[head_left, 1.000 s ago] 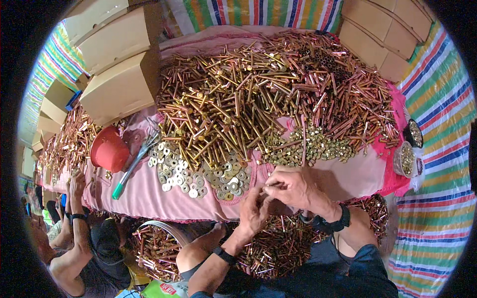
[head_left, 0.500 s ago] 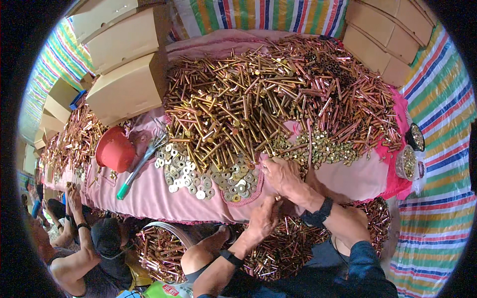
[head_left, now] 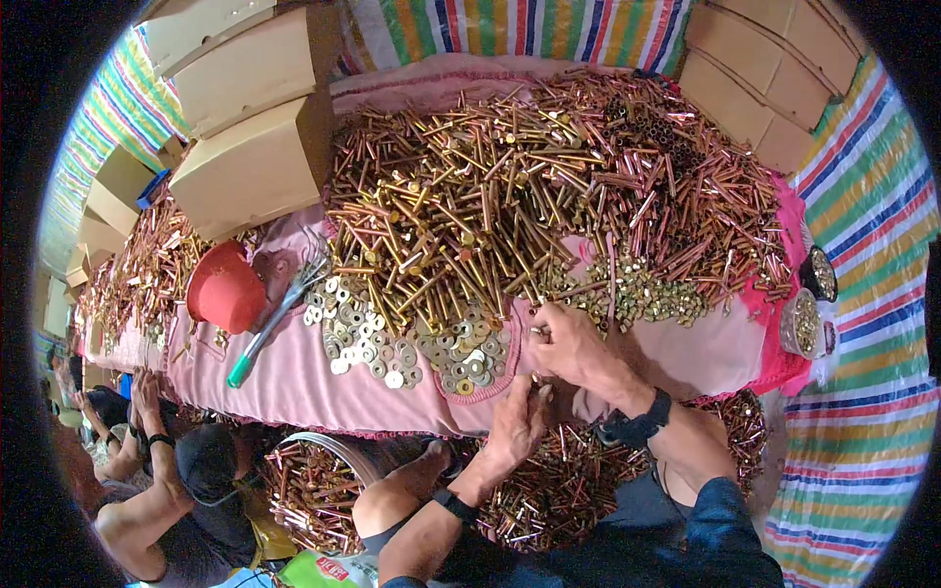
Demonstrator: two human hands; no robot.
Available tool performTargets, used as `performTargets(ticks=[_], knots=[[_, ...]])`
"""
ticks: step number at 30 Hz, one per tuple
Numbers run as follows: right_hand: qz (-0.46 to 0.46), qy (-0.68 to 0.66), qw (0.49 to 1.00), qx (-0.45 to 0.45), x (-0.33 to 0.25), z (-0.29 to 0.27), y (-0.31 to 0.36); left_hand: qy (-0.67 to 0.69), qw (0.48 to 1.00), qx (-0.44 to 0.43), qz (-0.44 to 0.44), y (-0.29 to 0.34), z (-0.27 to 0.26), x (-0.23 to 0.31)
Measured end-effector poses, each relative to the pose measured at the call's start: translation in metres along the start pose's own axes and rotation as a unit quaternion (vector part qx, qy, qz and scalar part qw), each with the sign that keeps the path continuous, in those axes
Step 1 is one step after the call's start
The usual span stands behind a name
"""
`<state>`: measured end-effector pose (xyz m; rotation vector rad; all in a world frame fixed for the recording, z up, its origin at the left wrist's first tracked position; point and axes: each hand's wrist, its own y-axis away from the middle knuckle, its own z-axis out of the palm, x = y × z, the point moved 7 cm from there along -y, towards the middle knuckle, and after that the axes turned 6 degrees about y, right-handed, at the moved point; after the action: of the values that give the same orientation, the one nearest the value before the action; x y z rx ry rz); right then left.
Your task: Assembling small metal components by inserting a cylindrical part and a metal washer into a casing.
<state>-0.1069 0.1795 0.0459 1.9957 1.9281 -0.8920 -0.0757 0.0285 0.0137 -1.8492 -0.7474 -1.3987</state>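
At the near edge of a pink cloth (head_left: 392,412), my left hand (head_left: 517,423) is raised with its fingers closed. A small brassy tip shows at its fingertips, too little to name. My right hand (head_left: 580,348) is just above and to the right, its thumb and fingers pinched together over the cloth; whatever they hold is hidden. Left of my hands lies a spread of flat washers (head_left: 470,358). Small brassy nuts (head_left: 667,294) are scattered to the right. Behind both rises a big heap of long, copper-coloured bolts (head_left: 470,216).
A red plastic tub (head_left: 225,289) and a green-ended metal tool (head_left: 270,338) lie at left. Cardboard boxes (head_left: 245,167) stand behind them. Clear tubs of small parts (head_left: 804,323) sit at right. More bolts (head_left: 559,490) lie below the cloth. Another person (head_left: 147,510) works at lower left.
My right hand has drawn slightly right and away from the washers, its fingers curled in more. My left hand has risen a little and shifted slightly left.
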Motion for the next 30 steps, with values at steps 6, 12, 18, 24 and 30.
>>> performTargets(ticks=[6,12,18,24,30], knots=[[0.194,-0.314,0.921,-0.122,0.006,-0.015,0.030,-0.032,0.999,0.026,0.017,-0.002,-0.003,0.002],[0.121,-0.342,0.924,-0.116,-0.005,-0.028,0.047,-0.005,0.999,0.015,0.048,-0.009,0.002,0.012],[0.091,-0.292,0.943,-0.132,-0.020,-0.034,0.045,-0.058,0.997,-0.013,0.058,-0.008,0.003,0.013],[-0.054,-0.111,0.991,-0.045,-0.044,-0.056,0.044,-0.027,0.997,-0.032,0.066,-0.007,0.004,0.014],[-0.015,-0.148,0.986,-0.069,-0.039,-0.049,0.045,-0.010,0.998,-0.063,0.022,-0.002,0.001,0.013]])
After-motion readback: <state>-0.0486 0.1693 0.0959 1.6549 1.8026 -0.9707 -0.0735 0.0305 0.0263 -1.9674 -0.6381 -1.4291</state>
